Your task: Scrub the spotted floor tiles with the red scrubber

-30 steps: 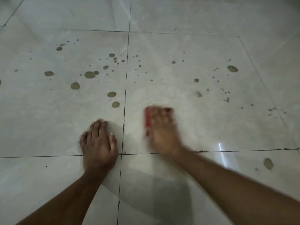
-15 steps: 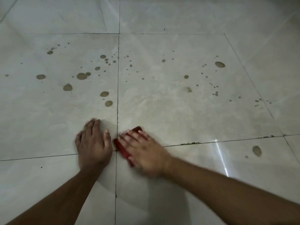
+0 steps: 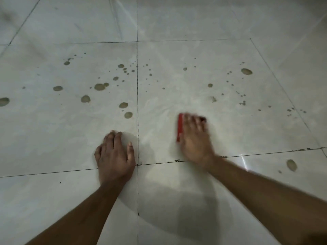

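Pale glossy floor tiles [image 3: 230, 135], dimly lit. Right hand [image 3: 194, 138] lay flat over the red scrubber [image 3: 180, 127], fingers [image 3: 192, 121] spread on top, blurred, on the right-hand tile near its lower edge. Left hand [image 3: 115, 156] braced flat, fingers together. Near patch looked clean; brown spots [image 3: 99, 87] beyond on both tiles remained. Judged roughly early-to-mid task.

A bright streak of reflected light [image 3: 244, 162] crosses the grout line [image 3: 265, 153] near the floor's right edge. Dark crumbs of grit [image 3: 177, 160] sit in that same line (more farther right, too small to identify). A soft shadow [image 3: 185, 218] spreads toward the near edge.
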